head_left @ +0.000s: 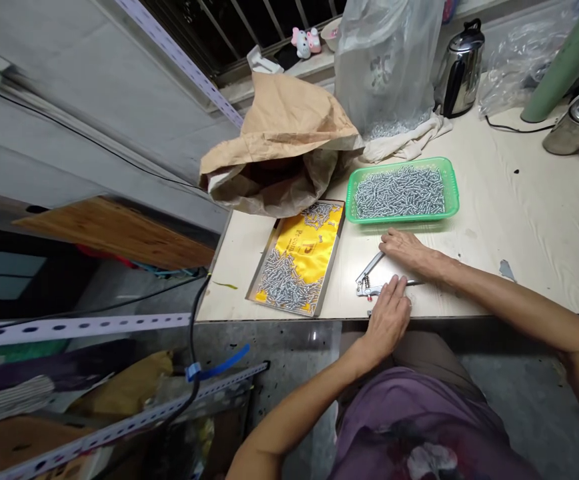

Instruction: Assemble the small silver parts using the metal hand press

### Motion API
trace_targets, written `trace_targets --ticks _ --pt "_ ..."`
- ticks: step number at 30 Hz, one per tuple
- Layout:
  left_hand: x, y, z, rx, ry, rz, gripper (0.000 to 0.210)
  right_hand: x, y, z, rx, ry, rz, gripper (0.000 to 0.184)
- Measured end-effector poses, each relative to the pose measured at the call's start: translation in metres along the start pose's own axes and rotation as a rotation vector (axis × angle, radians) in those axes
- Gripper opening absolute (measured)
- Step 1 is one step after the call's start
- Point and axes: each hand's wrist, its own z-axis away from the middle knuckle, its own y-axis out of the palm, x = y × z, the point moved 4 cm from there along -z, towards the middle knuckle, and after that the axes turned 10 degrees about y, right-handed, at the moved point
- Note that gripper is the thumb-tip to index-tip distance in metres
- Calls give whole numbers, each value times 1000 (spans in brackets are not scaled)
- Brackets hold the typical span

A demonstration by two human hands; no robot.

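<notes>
A metal plier-like hand tool (368,291) with two spread handles, a spring and a small red part lies on the table near its front edge. My left hand (389,308) is laid over the lower handle, fingers close together, gripping it against the tabletop. At the far end of the upper handle, my right hand (403,251) has its fingers curled round; its fingertips are partly hidden. Just beyond that hand, a green plastic basket (352,212) holds a heap of small silver screw-like parts (402,190). To the left, a shallow tray (330,267) with yellow cloth (314,243) carries more such parts.
A crumpled brown paper bag (289,127) gapes behind the tray. Farther back stand a clear plastic bag (389,60), a steel kettle (464,70) and a green tube (567,63). A white cloth (409,140) lies behind the basket. The table's front edge (499,317) borders my lap.
</notes>
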Motion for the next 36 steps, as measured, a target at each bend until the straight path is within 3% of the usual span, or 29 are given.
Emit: trace_targets --ticks 11,16,18,21,25,31,36 --pt "3 9 -1 -100 -70 107 16 1 -8 -14 39 52 61 27" --pt "10 -10 -3 -137 -126 282 12 6 -9 -12 48 69 77 28" --pt "21 -27 1 -192 -266 334 11 10 -9 -8 24 73 69 29" --pt "44 -48 15 -220 -606 393 12 13 -9 -4 -10 81 51 30" --pt "65 -48 38 -122 -994 583 18 13 -8 -4 0 81 42 32" --pt "66 -33 47 -57 -1205 824 31 12 -4 -6 0 92 16 34" --pt "61 -29 43 33 -1321 979 30 13 -2 -4 -30 96 4 33"
